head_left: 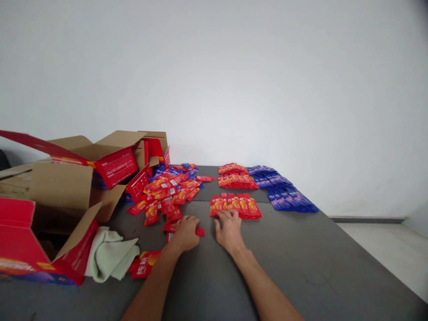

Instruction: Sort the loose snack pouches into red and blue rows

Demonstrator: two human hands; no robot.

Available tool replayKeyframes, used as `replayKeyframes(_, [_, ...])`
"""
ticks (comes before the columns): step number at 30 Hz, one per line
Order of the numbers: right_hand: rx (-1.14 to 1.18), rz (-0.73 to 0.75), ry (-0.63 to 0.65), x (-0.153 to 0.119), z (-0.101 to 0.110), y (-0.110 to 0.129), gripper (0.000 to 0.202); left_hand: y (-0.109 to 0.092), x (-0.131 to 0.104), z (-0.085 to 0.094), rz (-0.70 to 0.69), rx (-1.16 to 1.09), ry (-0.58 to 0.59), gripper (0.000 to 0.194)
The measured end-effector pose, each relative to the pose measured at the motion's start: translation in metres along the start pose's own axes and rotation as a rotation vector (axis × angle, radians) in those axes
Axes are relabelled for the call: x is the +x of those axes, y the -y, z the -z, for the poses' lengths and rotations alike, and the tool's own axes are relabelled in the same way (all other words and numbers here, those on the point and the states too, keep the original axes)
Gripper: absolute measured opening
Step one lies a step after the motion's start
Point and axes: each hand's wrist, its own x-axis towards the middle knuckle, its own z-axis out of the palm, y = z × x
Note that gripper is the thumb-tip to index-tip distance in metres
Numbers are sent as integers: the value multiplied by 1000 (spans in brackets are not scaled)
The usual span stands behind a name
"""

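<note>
My left hand [186,233] is closed over a small red packet [199,232], whose corner sticks out past the fingertips. It is at the near end of a loose heap of red and blue packets [170,185]. My right hand [229,228] lies palm down with thumb apart from the fingers. Its fingertips touch the near edge of an overlapping row of red packets [245,207]; no packet shows gripped in it. Behind that row are two further groups of red packets [236,181]. To their right, blue packets [290,199] lie in overlapping rows.
Open cardboard boxes [115,167] stand along the left, one box [67,263] near the front. Beside it lie a pale green cloth [110,254] and a red packet [144,264]. The dark table [301,267] ends at a slanting right edge; a white wall [234,80] is behind.
</note>
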Motion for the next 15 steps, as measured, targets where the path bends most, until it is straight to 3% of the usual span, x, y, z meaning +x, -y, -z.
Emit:
replayKeyframes(3, [111,100,141,-10,-1,19,27,-1,-3,6,3,35,24,41])
replayKeyframes(7, [173,128,231,-18,-4,32,34,-4,-3,6,7,35,28,33])
replayKeyframes(11, [193,110,238,-19,-4,30,45,-3,0,2,-24,-62,-16,34])
replayKeyframes(15, [210,68,187,-17,-2,30,41,-8,4,4,-21,-369,-127,38])
